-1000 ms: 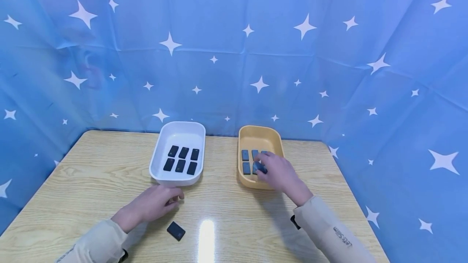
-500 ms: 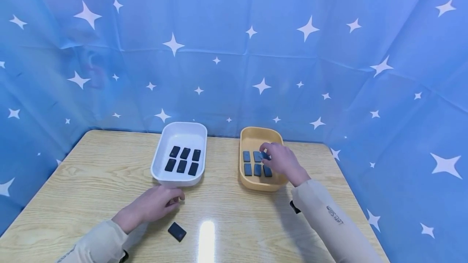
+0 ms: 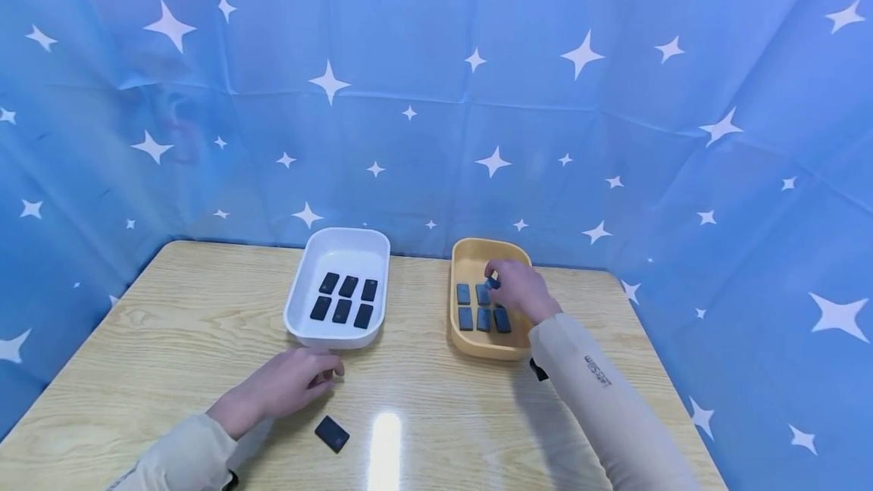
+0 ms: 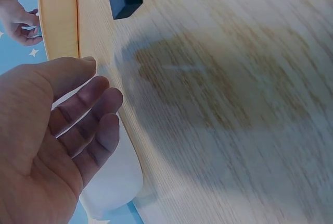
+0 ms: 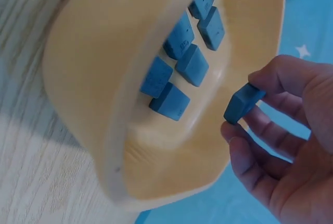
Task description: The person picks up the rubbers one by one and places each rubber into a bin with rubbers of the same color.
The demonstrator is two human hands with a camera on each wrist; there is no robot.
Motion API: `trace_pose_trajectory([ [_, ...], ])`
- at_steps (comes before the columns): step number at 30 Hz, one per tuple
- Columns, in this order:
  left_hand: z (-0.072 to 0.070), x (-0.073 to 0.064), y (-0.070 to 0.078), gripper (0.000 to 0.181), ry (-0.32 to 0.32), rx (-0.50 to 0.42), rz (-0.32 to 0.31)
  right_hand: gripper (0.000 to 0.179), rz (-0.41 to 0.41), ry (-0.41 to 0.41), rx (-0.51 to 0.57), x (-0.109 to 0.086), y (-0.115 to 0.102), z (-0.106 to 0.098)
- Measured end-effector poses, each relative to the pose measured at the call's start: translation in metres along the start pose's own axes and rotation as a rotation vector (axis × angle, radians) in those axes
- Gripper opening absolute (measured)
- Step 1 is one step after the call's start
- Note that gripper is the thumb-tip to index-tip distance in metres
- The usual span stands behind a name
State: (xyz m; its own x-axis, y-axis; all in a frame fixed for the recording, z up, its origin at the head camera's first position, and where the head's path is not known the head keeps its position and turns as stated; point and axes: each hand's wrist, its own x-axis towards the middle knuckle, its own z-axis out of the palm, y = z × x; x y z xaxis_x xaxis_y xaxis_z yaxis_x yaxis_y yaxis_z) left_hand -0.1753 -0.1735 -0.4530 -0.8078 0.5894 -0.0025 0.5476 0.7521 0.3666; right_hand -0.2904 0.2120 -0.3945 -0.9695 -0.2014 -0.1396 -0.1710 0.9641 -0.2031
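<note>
My right hand (image 3: 521,290) is over the far right part of the yellow tray (image 3: 487,351). Its thumb and fingertips pinch a small blue rectangular block (image 5: 243,102), held tilted above the tray floor. Several similar blue blocks (image 5: 192,65) lie in paired rows inside; in the head view the hand hides part of them. My left hand (image 3: 289,385) hangs loosely curled over the table just in front of the white tray (image 3: 344,248), holding nothing. A black rectangular block (image 3: 332,434) lies on the table, nearer the body than that hand.
In the white tray, several black blocks (image 3: 343,311) form two rows. Both trays stand towards the back of the wooden table (image 3: 170,324), with a gap between them. Behind hangs a blue curtain (image 3: 409,165) with white stars.
Still pinching the blue block, the right hand has moved from above the near row towards the tray's far end, uncovering the near row. The left hand has stayed in place.
</note>
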Motion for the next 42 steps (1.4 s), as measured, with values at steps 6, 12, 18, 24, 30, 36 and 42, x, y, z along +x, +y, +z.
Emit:
trace_pose_trajectory([
  [6, 0.0, 0.0, -0.002, 0.013, -0.006, -0.014, 0.0, 0.036, 0.023, -0.053, 0.015, 0.015, 0.004, 0.0],
  [12, 0.0, 0.0, -0.004, 0.013, -0.004, -0.018, -0.004, 0.033, 0.058, -0.082, 0.03, 0.029, 0.003, -0.003],
  [18, -0.001, -0.001, -0.005, 0.013, 0.022, -0.029, 0.037, 0.029, 0.048, -0.1, 0.073, 0.04, -0.002, -0.003],
  [24, -0.001, -0.004, -0.006, 0.013, 0.049, -0.024, 0.052, 0.037, 0.106, -0.113, 0.161, 0.049, -0.004, 0.001],
  [30, -0.002, -0.006, -0.006, 0.012, 0.038, -0.047, 0.053, 0.041, 0.151, -0.096, 0.179, 0.06, -0.005, 0.006],
  [36, -0.001, -0.012, -0.007, 0.012, 0.025, -0.053, 0.035, 0.039, 0.216, -0.061, 0.253, 0.07, -0.008, 0.018],
  [42, 0.001, -0.017, -0.009, 0.011, 0.04, -0.035, 0.044, 0.013, 0.241, -0.011, 0.235, 0.079, -0.012, 0.028],
])
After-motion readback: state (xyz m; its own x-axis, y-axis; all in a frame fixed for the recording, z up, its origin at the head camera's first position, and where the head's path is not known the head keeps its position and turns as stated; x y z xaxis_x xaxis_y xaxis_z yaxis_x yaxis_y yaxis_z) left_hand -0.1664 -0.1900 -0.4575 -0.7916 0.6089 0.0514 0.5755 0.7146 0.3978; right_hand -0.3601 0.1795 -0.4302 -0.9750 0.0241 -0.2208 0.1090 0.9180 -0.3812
